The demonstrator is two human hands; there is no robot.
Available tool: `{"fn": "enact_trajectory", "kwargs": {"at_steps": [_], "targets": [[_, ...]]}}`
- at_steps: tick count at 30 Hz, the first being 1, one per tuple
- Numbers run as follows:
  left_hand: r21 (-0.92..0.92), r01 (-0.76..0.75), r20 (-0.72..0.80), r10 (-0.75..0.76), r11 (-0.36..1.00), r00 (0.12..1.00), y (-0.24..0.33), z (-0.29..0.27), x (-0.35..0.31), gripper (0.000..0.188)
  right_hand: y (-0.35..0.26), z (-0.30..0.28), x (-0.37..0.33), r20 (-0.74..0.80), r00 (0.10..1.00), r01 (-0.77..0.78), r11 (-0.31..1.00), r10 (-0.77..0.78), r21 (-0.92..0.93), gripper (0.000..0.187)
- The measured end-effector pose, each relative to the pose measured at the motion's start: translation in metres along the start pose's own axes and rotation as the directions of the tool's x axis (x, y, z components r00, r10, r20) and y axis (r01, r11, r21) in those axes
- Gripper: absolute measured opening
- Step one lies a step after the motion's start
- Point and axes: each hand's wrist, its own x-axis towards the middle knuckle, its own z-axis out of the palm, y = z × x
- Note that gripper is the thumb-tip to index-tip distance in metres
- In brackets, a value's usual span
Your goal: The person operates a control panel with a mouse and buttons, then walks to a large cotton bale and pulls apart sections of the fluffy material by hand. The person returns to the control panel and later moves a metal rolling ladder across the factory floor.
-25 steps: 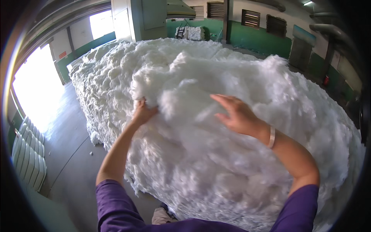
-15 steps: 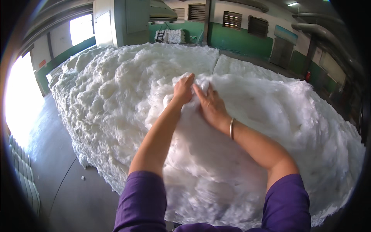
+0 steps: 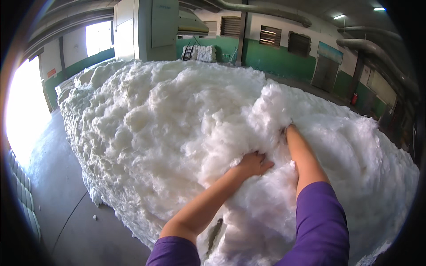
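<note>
A large heap of fluffy white fibre (image 3: 168, 128) spreads in front of me at about waist height. My left hand (image 3: 254, 164) presses into the fluff near the middle, its thumb apart from the fingers and the fingertips partly sunk in. Farther off and to the right, my right hand (image 3: 290, 129) is buried almost to the wrist, so its fingers are hidden. A raised tuft of fibre (image 3: 270, 108) stands up just beyond the right hand. Close to my body, a dark narrow gap (image 3: 215, 237) shows in the fibre below my left forearm.
Grey floor (image 3: 84, 230) runs along the left side, with padded white rolls or panels (image 3: 22, 197) at its edge. A tall pale cabinet (image 3: 144, 31) stands behind the heap. A bundled white bale (image 3: 205, 53) sits at the back, by the green wall (image 3: 279, 55). A red extinguisher (image 3: 354, 99) is at the right.
Both hands, close together at the heap's middle before, have moved right and apart. The left is now nearer me; the right has sunk into the fibre. A tuft has risen beyond it.
</note>
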Motion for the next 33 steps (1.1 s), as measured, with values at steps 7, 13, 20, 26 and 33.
{"fn": "enact_trajectory", "kwargs": {"at_steps": [7, 13, 20, 26, 33], "targets": [[-0.186, 0.166, 0.032, -0.163, 0.968, 0.986, 0.004, -0.005, 0.023, 0.066, -0.094, -0.098, -0.142, -0.316, 0.590, 0.728, 0.659, -0.743, -0.191, 0.052], [0.126, 0.050, -0.137, -0.032, 0.991, 0.990, 0.019, 0.000, 0.000, 0.045, -0.051, -0.073, -0.253, 0.376, 0.782, 0.615, 0.519, -0.496, -0.594, 0.049], [-0.009, 0.173, -0.293, -0.168, 0.985, 0.941, -0.006, 0.022, -0.011, 0.039, 0.046, -0.030, -0.020, 0.424, 0.899, 0.378, 0.679, -0.107, -0.630, 0.042], [-0.118, 0.063, -0.345, -0.100, 0.991, 0.933, -0.030, 0.041, 0.007, 0.042, 0.009, -0.060, -0.087, 0.285, 0.959, 0.026, 0.998, -0.009, -0.054, 0.035], [-0.056, 0.091, -0.397, -0.106, 0.994, 0.912, -0.033, 0.049, 0.003, 0.043, -0.036, -0.198, -0.298, 0.268, 0.960, 0.169, 0.587, 0.086, -0.792, 0.064]]}}
